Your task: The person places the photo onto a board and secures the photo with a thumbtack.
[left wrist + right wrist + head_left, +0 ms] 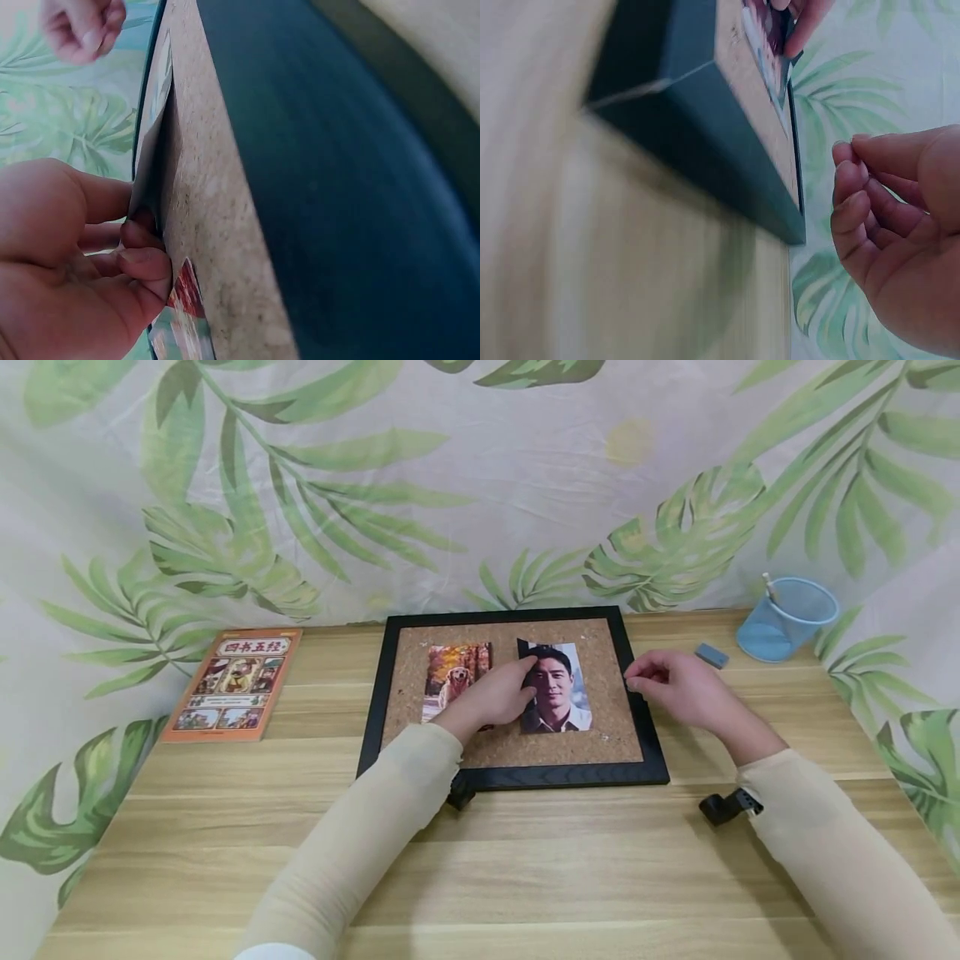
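My left hand (501, 692) pinches the left edge of a portrait photo (562, 697) over a black-framed corkboard (510, 753). In the left wrist view its thumb and fingers hold the photo (152, 142) with that edge lifted off the cork. Beside it lies a dog photo (457, 670), partly hidden by this hand. Just off the frame's right side, my right hand (682, 689) has curled fingers, thumb and forefinger tips meeting. From the right wrist view of this hand (900, 202), I cannot tell whether something tiny sits between those tips.
An orange-covered book (232, 685) lies at the table's left. At the right back stand a blue mesh pen cup (783, 622) with a pen inside and a small blue-grey block (712, 655). A leaf-patterned cloth (525, 485) hangs behind the table. A small shiny bit (606, 737) shows on the cork.
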The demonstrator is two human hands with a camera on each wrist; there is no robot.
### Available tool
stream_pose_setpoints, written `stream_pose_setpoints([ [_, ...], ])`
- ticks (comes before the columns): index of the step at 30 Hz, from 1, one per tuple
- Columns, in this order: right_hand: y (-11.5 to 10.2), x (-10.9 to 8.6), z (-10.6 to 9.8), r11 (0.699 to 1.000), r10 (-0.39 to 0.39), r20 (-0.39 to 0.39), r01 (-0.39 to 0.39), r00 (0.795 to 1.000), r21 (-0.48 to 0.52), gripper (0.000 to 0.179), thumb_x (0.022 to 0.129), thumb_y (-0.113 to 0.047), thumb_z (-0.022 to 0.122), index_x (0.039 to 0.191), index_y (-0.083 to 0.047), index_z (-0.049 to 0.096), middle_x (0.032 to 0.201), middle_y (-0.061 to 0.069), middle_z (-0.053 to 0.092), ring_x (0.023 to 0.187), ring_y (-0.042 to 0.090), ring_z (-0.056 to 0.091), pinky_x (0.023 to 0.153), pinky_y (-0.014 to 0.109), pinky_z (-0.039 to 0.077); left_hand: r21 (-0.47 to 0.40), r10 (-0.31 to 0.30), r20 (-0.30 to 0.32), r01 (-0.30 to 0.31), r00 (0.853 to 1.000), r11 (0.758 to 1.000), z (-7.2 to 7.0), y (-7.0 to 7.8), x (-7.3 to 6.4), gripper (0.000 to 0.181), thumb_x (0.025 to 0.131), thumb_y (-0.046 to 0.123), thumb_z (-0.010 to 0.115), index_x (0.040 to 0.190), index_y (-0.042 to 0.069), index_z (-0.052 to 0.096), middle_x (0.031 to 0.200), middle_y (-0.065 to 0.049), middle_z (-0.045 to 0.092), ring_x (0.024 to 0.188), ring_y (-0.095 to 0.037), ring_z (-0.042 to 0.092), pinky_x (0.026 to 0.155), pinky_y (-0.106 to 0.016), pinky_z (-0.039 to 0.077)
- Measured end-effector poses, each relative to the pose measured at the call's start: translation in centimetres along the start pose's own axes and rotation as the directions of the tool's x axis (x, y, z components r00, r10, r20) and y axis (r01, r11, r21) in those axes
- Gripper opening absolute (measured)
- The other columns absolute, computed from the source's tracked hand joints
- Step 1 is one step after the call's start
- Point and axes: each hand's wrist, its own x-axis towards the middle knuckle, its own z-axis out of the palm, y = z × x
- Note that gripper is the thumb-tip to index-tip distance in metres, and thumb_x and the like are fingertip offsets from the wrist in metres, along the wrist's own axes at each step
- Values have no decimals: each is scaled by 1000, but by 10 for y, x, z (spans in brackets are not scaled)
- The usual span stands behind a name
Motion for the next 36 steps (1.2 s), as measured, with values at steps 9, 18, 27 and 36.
stream_pose_setpoints([
  [9, -22, 55, 19, 994, 12, 17, -14, 1000, 109, 20, 109, -16, 64, 117, -2, 74, 104, 15, 72, 86, 21, 61, 74, 31, 50, 29, -21, 16, 21, 1000, 999, -1, 5, 1, 59, 115, 17, 51, 168, 0, 32, 170, -21, 43, 158, -34, 43, 131, -44, 34],
  [18, -35, 100, 43, 974, 36, 48, -46, 998, 222, 20, 109, -8, 61, 115, 7, 73, 97, 17, 74, 78, 20, 66, 63, 23, 51, 46, -62, 11, 61, 998, 997, 11, -2, 21, 59, 114, 19, 52, 168, 3, 34, 168, -19, 46, 157, -32, 45, 129, -44, 36],
  [27, -36, 126, 55, 979, 93, 37, -98, 995, 177, 20, 109, -10, 60, 113, 4, 74, 88, 9, 70, 72, 12, 62, 63, 23, 49, 118, -63, 10, 61, 998, 991, 33, -25, 54, 63, 114, 25, 51, 170, 6, 31, 170, -17, 45, 157, -29, 46, 129, -44, 38],
  [36, -43, 134, 58, 989, 113, 49, -117, 992, 93, 22, 108, -11, 60, 112, 4, 76, 91, 10, 73, 72, 12, 62, 66, 23, 48, 62, -76, 10, 75, 997, 995, 19, -10, 34, 61, 114, 23, 53, 169, 7, 34, 169, -15, 47, 157, -28, 46, 129, -42, 37],
])
